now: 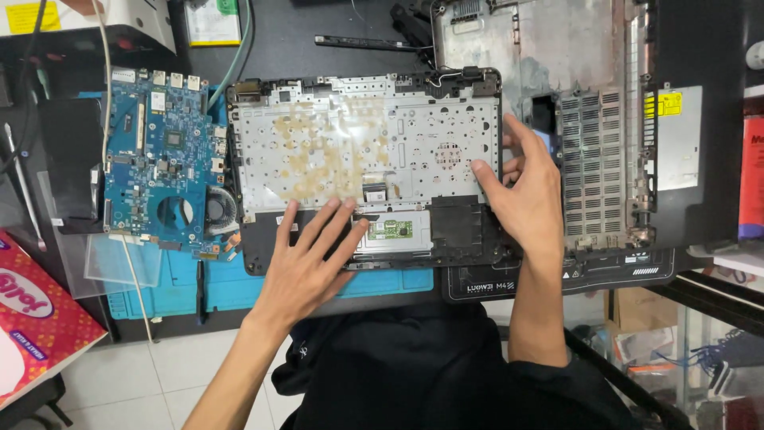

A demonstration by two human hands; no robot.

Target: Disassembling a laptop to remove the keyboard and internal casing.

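While both hands lie flat and open, gripping nothing, the left hand (306, 259) presses on the near edge of the laptop keyboard frame (366, 143), and the right hand (521, 191) rests on its right edge. The frame lies upside down in the middle of the desk, on a blue mat (239, 287). A hard push could bend its thin metal plate or snag the small touchpad board (391, 230) beside the left fingers. Just left sits a blue circuit board (163, 159) with a fan. On the right lies the laptop bottom shell (593, 151), touching the frame and crowding the right hand.
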